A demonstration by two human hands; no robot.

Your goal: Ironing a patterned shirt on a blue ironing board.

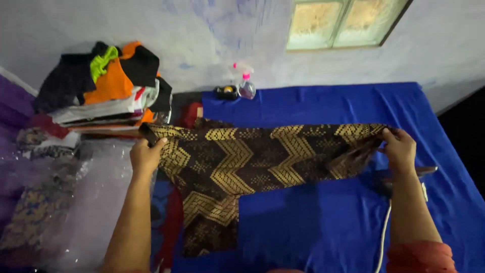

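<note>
There is one view only, from a camera worn on the person's head. It looks steeply down and forward over both forearms onto the blue cloth (323, 217), close enough that the arms enter from the bottom edge. Its far edge takes in the wall (202, 30), a window (343, 23) at upper right and a pile of clothes (108, 86) at upper left
</note>
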